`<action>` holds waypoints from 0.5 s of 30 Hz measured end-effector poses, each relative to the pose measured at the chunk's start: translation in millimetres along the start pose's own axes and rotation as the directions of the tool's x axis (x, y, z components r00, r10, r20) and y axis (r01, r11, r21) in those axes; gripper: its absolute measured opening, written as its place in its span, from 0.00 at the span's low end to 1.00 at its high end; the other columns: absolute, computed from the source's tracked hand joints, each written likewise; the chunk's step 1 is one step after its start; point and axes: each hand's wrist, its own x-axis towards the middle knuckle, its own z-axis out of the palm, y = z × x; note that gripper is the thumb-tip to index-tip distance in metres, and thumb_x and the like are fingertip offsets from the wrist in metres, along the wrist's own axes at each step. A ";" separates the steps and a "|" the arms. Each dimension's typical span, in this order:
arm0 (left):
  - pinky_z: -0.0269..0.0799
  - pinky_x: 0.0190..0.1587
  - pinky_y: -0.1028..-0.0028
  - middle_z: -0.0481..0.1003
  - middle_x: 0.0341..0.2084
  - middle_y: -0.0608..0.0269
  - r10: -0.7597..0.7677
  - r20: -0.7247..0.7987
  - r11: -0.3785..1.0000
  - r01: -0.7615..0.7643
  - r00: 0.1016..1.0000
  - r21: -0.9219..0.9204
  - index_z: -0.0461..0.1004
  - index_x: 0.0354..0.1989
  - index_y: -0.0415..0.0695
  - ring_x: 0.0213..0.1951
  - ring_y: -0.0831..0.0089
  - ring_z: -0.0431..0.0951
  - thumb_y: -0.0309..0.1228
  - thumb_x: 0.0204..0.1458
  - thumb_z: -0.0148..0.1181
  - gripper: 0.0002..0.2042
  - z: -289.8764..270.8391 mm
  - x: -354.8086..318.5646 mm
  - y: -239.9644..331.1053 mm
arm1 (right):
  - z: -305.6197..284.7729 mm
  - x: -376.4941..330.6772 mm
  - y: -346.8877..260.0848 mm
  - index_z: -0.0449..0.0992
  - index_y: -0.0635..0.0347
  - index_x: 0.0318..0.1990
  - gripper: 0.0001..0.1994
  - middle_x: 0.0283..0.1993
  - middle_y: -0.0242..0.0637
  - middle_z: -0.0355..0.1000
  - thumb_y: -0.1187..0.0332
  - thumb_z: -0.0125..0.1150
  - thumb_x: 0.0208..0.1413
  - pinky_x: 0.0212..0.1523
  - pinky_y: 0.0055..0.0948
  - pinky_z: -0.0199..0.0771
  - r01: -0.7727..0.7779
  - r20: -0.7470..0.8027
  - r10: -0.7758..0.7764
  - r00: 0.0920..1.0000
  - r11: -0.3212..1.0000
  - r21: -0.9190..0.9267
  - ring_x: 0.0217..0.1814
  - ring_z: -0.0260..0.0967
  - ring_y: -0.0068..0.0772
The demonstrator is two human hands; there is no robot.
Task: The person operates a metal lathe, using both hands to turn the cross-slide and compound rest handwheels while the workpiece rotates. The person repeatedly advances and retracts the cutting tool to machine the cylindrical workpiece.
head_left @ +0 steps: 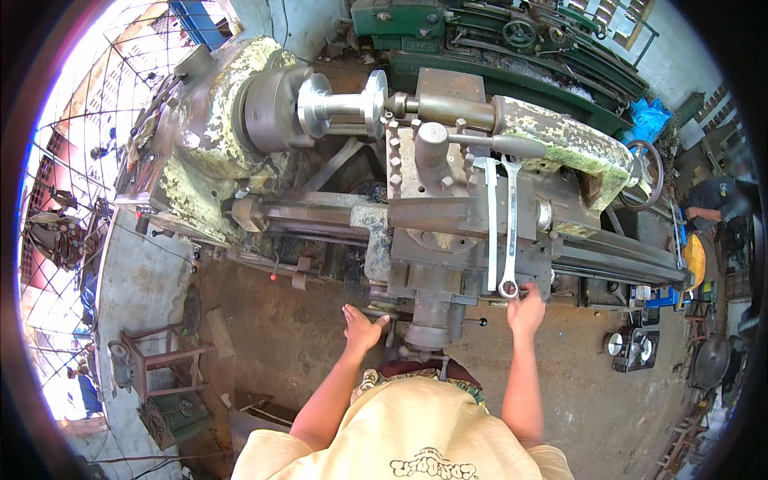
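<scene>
My right hand [526, 312] is at the front edge of the lathe carriage, its fingers closed at the ring end of a long combination wrench [512, 216]. The wrench lies along the top of the slide, beside a silver vernier caliper [491, 232]. To the left, my left hand [362, 330] is beside the carriage handle [384, 313], thumb and fingers apart. A shiny flanged metal workpiece [342, 105] sits between the chuck [276, 108] and the tailstock centre [398, 104]. In front of it stands the tool post [432, 148] with its long clamp lever [518, 146].
Behind stands a green lathe [512, 64]. A tailstock handwheel [642, 176] is at the right, with another person [708, 200] beyond it. A rusty stand [168, 360] is at the lower left. A black crate [636, 349] sits on the floor at right.
</scene>
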 end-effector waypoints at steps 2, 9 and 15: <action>0.44 0.72 0.45 0.32 0.76 0.40 0.000 0.003 1.000 0.000 1.000 0.013 0.29 0.73 0.29 0.77 0.53 0.35 0.58 0.49 0.67 0.63 1.0 1.1 -2.1 | 1.1 0.4 2.4 0.78 0.54 0.41 0.12 0.29 0.52 0.78 0.58 0.66 0.54 0.40 0.52 0.74 0.000 -0.008 0.000 1.000 1.000 0.024 0.37 0.77 0.60; 0.44 0.73 0.46 0.31 0.76 0.40 0.030 -0.004 1.000 -0.030 1.000 0.002 0.29 0.73 0.29 0.77 0.53 0.34 0.60 0.49 0.67 0.63 2.3 5.1 -9.5 | 5.6 1.9 10.6 0.80 0.56 0.38 0.10 0.28 0.52 0.77 0.61 0.66 0.53 0.39 0.51 0.74 0.045 -0.015 -0.043 0.999 0.996 0.076 0.36 0.77 0.60; 0.44 0.73 0.47 0.32 0.76 0.39 0.041 -0.013 0.999 -0.041 0.999 -0.004 0.30 0.73 0.29 0.77 0.52 0.35 0.61 0.48 0.66 0.63 4.6 9.4 -13.9 | 4.9 2.3 11.3 0.80 0.58 0.38 0.11 0.30 0.52 0.78 0.62 0.66 0.53 0.40 0.50 0.75 0.049 -0.008 -0.049 0.999 0.996 0.071 0.37 0.77 0.60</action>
